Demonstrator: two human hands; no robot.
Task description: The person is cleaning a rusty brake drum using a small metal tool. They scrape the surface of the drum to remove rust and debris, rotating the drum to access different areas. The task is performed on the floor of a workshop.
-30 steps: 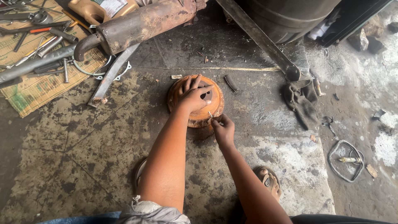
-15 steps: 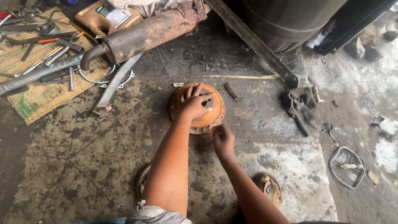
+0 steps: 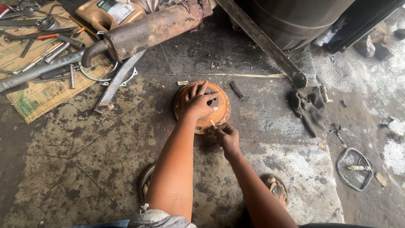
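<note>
One rusty drum [image 3: 219, 110], two hands

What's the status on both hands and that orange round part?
Left hand flat on the orange round part, on the floor. Right hand pinches a small stick against its near rim. Nothing in the way.

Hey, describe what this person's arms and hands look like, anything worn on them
Both hands, left hand and right hand, are bare: no gloves, rings, watch or bands show. The forearms are bare too. Only a light grey rolled sleeve with a frayed edge shows, at the left upper arm.
</note>
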